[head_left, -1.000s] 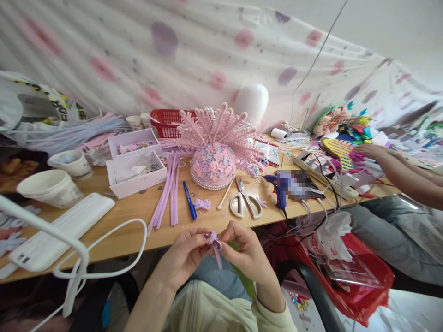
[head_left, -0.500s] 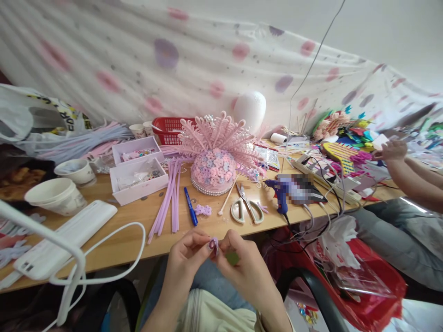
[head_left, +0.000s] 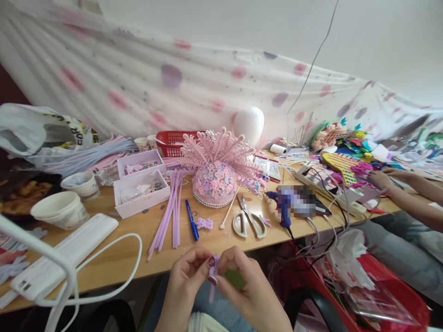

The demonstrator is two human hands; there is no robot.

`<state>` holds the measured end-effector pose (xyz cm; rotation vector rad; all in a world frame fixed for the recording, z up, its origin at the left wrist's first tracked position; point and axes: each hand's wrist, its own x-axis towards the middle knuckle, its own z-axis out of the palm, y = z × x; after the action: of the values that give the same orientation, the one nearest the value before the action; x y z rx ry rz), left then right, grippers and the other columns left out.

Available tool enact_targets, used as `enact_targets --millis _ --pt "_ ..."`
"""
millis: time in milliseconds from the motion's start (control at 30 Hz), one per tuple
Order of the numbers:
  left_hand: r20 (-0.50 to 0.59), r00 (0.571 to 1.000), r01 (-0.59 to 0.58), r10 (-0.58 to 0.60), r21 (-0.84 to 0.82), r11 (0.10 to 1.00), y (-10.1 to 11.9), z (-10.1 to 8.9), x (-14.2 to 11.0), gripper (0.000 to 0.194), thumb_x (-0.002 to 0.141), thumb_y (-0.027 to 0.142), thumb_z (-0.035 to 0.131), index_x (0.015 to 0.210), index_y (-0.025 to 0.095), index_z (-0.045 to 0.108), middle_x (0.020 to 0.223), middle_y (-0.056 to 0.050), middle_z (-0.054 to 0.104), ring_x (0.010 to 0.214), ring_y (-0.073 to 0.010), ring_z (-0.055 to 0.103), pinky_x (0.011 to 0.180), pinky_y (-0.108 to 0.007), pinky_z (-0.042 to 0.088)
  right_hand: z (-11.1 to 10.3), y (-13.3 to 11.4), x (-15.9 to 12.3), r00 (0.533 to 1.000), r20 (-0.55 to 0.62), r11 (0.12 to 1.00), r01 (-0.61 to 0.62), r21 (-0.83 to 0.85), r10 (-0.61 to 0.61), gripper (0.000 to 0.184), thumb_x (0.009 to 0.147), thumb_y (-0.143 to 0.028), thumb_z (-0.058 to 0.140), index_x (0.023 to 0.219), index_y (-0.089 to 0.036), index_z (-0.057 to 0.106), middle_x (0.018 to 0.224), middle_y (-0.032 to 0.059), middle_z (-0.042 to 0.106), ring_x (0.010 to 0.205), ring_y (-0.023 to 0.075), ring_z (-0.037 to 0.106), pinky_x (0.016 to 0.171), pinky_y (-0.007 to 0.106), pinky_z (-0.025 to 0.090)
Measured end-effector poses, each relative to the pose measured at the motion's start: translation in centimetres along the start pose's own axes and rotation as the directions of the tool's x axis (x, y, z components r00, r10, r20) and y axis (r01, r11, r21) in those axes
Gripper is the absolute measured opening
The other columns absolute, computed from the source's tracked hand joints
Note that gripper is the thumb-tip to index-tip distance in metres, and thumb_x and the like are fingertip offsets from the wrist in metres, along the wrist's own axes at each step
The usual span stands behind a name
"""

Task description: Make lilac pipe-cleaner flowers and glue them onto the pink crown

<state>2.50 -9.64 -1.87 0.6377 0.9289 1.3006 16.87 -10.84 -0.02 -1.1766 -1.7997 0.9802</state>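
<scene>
In the head view, the left hand (head_left: 192, 274) and right hand (head_left: 240, 281) pinch a fuzzy lilac strip (head_left: 215, 270) between thumbs and fingertips, just off the worktop's (head_left: 221, 239) front edge, one flat end dangling. Straight lilac strips (head_left: 169, 214) and pointed scissors (head_left: 248, 217) flank bare wood along that edge.

You get one readable word: "FOR", on the plastic bag (head_left: 48, 127) at your worktop's (head_left: 214, 240) far left. Red print on the white bag (head_left: 353, 263), lower right: illegible.
</scene>
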Motion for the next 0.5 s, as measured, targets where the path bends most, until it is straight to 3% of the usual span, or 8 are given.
enact_targets --millis 100,167,333,500 --pt "0.05 0.998 0.046 -0.045 -0.011 0.999 0.13 0.01 -0.19 0.037 0.056 0.047 0.094 0.066 0.016 0.077 0.066 0.0 0.063 0.065 -0.0126 0.056 0.062 -0.019 0.043 0.37 0.42 -0.02 0.998 -0.063 1.0 -0.015 0.024 0.016 0.037 0.079 -0.012 0.064 0.111 -0.022 0.051 0.08 -0.0015 0.073 0.074 0.0163 0.07 0.072 0.025 0.051" --pt "0.087 0.995 0.058 -0.056 -0.021 0.998 0.25 0.0 -0.28 0.036 0.058 0.047 0.093 0.066 0.016 0.077 0.067 0.0 0.061 0.067 -0.0129 0.056 0.063 -0.019 0.043 0.34 0.46 0.07 0.998 -0.055 0.999 -0.006 0.031 0.008 0.043 0.076 -0.013 0.064 0.116 -0.022 0.051 0.078 -0.0014 0.074 0.073 0.0173 0.07 0.072 0.026 0.052" --pt "0.08 0.995 0.065 -0.065 -0.005 0.998 0.46 0.16 -0.35 0.034 0.056 0.045 0.094 0.067 0.017 0.078 0.077 -0.002 0.06 0.075 -0.016 0.057 0.071 -0.022 0.046 -0.24 -0.22 0.38 0.998 -0.009 0.998 -0.054 0.03 0.054 0.013 0.084 -0.018 0.059 0.097 -0.021 0.06 0.087 0.0034 0.075 0.078 0.0178 0.069 0.067 0.025 0.051" --pt "0.04 0.997 0.065 -0.066 0.02 0.998 0.58 0.21 -0.46 0.036 0.054 0.048 0.094 0.067 0.018 0.078 0.086 -0.002 0.057 0.08 -0.0167 0.056 0.071 -0.022 0.046 -0.36 -0.48 0.44 0.997 0.035 0.994 -0.068 0.082 0.065 0.01 0.084 -0.017 0.061 0.092 -0.02 0.058 0.085 0.0022 0.073 0.08 0.0178 0.068 0.074 0.027 0.051"
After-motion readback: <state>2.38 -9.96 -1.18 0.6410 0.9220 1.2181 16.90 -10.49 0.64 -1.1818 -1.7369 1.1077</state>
